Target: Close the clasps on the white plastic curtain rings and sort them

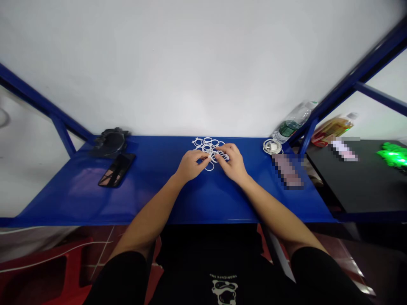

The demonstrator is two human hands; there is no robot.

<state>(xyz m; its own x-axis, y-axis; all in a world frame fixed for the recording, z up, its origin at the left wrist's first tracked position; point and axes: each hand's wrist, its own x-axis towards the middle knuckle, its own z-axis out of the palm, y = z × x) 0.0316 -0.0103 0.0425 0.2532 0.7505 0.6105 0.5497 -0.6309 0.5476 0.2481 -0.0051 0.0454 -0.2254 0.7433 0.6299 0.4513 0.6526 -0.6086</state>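
Observation:
A cluster of thin white rings (pixel 207 141) lies on the blue tabletop (pixel 152 169), several of them overlapping or linked. From the left, my left hand (pixel 190 164) reaches in with thumb and forefinger pinched on a white ring at the near side of the cluster. My right hand (pixel 235 164) is opposite, its fingers curled over the right part of the cluster, thumb and forefinger closed around a white ring. The fingertips of both hands nearly meet. Small details of the rings between the fingers are too fine to make out.
On the left are a black phone (pixel 117 170) and a dark object in plastic (pixel 110 142). At right sit a coiled white cable (pixel 272 146), a water bottle (pixel 294 123) and a blurred-out object (pixel 288 170). Blue frame bars (pixel 65 135) flank the table; a wall stands behind.

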